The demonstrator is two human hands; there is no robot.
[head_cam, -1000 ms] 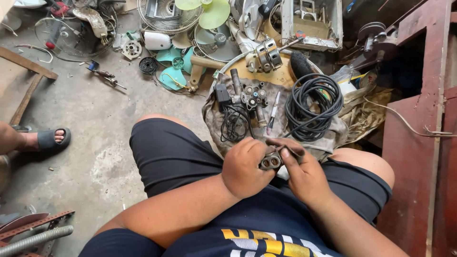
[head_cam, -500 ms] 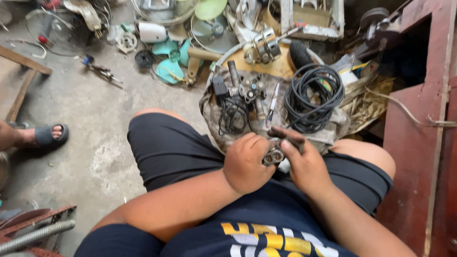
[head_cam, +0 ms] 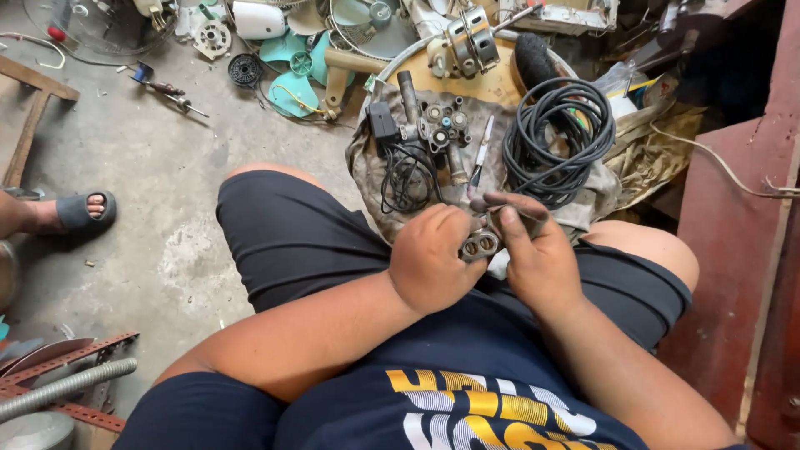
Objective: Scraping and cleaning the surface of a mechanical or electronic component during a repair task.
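Observation:
My left hand (head_cam: 433,258) grips a small metal part (head_cam: 479,245) with two round holes, held over my lap between both hands. My right hand (head_cam: 533,254) pinches a thin dark tool (head_cam: 518,212) whose tip rests at that part. Just beyond my hands, on a dirty cloth (head_cam: 367,167), lie a metal pump block with several ports (head_cam: 437,125), a black plug with a tangled cord (head_cam: 404,175), and a screwdriver (head_cam: 482,154).
A coil of black cable (head_cam: 558,137) lies right of the cloth. Fan blades (head_cam: 292,71), a fan guard and motor parts litter the concrete floor ahead. Another person's sandalled foot (head_cam: 75,212) is at left. A rust-red metal panel (head_cam: 733,267) stands on my right.
The view has drifted downward, so the clutter sits higher in frame. My hands stay together on the small metal part, turning it slightly.

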